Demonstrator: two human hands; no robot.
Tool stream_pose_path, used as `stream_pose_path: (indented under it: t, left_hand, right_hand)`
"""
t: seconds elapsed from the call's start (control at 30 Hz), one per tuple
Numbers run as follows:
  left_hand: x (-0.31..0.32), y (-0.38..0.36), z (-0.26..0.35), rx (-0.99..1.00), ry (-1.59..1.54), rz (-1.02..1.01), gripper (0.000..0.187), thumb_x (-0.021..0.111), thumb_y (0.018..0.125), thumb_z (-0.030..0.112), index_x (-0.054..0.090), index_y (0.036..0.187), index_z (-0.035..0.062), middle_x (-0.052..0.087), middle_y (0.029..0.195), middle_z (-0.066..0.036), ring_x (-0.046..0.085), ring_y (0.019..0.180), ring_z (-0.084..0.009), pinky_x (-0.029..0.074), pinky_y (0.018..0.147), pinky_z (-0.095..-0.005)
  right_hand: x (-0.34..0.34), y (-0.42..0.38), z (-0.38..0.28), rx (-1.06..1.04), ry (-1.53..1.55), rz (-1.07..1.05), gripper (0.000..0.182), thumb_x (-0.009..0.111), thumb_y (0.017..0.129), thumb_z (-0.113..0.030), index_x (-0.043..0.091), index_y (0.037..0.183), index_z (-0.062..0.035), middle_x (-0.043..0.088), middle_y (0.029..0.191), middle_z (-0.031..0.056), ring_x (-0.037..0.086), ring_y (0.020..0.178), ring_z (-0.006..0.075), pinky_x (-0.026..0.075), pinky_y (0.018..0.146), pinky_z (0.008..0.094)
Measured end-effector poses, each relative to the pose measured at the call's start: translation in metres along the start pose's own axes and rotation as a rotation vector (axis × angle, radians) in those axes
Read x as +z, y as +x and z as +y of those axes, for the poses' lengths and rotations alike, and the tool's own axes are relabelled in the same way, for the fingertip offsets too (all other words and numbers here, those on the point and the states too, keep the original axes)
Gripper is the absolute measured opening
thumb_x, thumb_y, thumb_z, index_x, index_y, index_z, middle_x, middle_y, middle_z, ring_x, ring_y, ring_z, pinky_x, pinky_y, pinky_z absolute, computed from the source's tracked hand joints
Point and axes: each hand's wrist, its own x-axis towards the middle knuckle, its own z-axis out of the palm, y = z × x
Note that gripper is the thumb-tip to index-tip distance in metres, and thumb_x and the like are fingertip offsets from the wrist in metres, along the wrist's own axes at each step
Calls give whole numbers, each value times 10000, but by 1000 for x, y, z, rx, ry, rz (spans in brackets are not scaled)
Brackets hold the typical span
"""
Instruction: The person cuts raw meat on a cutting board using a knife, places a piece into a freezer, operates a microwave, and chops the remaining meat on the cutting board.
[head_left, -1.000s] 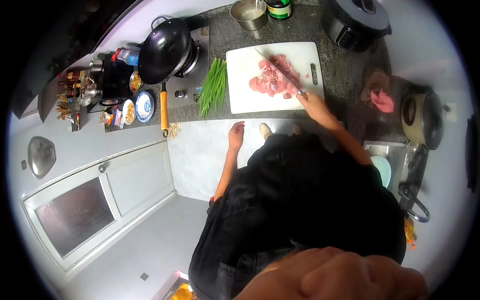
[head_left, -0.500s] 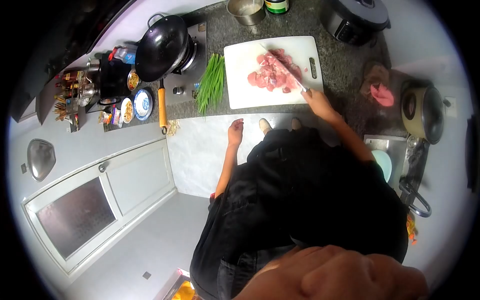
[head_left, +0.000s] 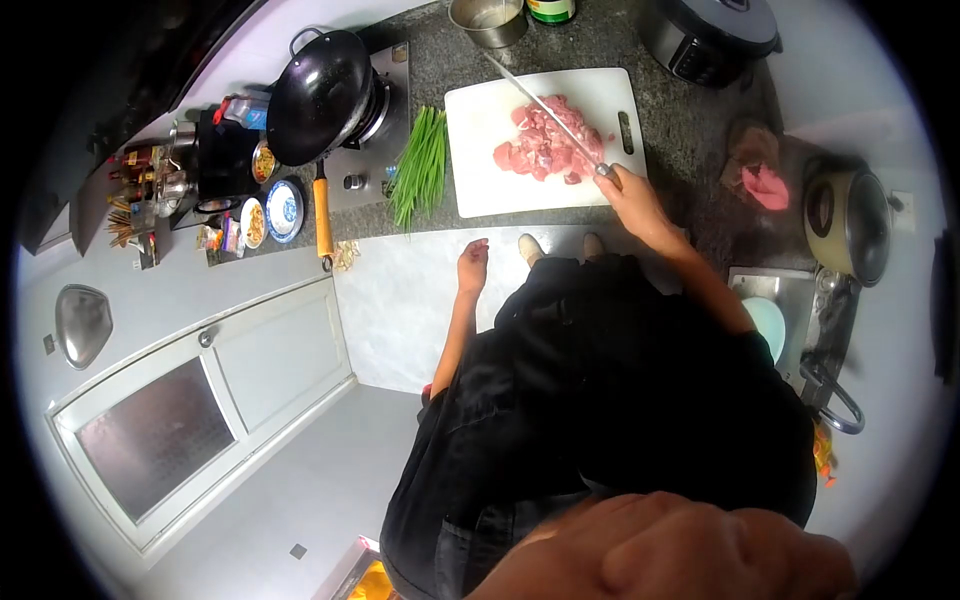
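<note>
My right hand [head_left: 637,205] is closed round the handle of a kitchen knife [head_left: 540,106]. The blade slants up and left over the meat, and its tip reaches past the far edge of the white cutting board [head_left: 474,180]. Pieces of raw pink meat [head_left: 530,148] lie heaped on the board under the blade. Off the near side of the counter, my left hand [head_left: 472,266] hangs with its fingers loosely bent and nothing visible in it. Long green chives [head_left: 420,168] lie in a bunch just left of the board.
A black wok [head_left: 318,100] with a wooden handle [head_left: 322,218] sits on the stove at left. Behind the board stand a metal bowl [head_left: 488,24] and an electric cooker [head_left: 708,38]. A pink cloth [head_left: 764,187] and a large pot [head_left: 846,228] are at right, near the sink [head_left: 795,290].
The knife has risen off the meat, its tip swinging up and left beyond the board, with my right hand turning slightly. My left hand stays about where it was.
</note>
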Motion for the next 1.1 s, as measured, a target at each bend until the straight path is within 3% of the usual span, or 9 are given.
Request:
stream_pose_path:
  t: [0.07,0.3,0.37,0.43,0.53,0.63,0.8,0.87,1.1]
  left_hand:
    - [1,-4,-4,4,2,-12,230,576,945,75,653,1145,-7,705,988,-87,644,881,-138,506,811,-266]
    - [5,0,-1,75,1,16,225,572,945,76,661,1134,-6,711,974,-97,647,870,-147,509,803,-274]
    - [7,-2,1,52,29,23,224,576,943,81,664,1132,-2,713,964,-100,650,860,-152,512,799,-279]
    - [7,5,1,34,59,34,224,579,942,86,666,1130,2,715,954,-103,653,850,-156,515,794,-284]
    - [3,8,1,167,33,17,219,590,939,99,674,1123,16,719,938,-110,656,828,-156,519,782,-291]
    - [-1,14,12,164,94,-9,214,598,935,110,679,1113,21,723,933,-116,660,819,-159,519,774,-291]
    - [-13,42,26,221,133,-177,200,588,927,91,681,1091,23,719,931,-92,675,834,-170,515,798,-288]
    - [-23,53,36,166,108,-345,200,568,931,60,668,1099,19,720,968,-88,686,879,-172,510,838,-290]
    - [-56,83,42,403,192,-459,232,573,918,42,664,1131,44,716,971,-114,688,882,-196,522,810,-307]
  right_hand:
    - [18,19,48,23,-50,-9,482,548,946,-446,621,967,30,647,851,224,640,805,372,473,722,417]
    - [8,18,15,40,3,-14,495,536,946,-453,629,987,32,657,836,222,646,821,388,476,734,435]
    - [32,40,69,82,-117,-21,481,541,946,-449,633,973,22,657,828,218,638,779,367,477,715,416]
    - [23,43,56,45,-98,4,466,543,949,-441,635,948,15,637,766,184,631,740,314,474,701,401]
    - [8,25,34,189,212,-91,388,528,977,-393,586,879,-22,518,584,46,529,472,145,399,443,330]
    - [8,-18,39,138,515,-27,338,518,990,-367,549,892,-45,475,549,8,438,393,94,328,369,283]
    - [47,-70,83,272,715,219,317,509,992,-392,542,911,-88,484,574,6,442,418,97,343,393,274]
    - [70,-84,86,528,838,271,375,495,973,-485,522,897,-119,474,574,12,424,415,118,324,398,284]
    - [174,-55,69,535,1303,210,461,474,940,-606,483,897,-147,437,576,21,377,408,137,306,410,301]
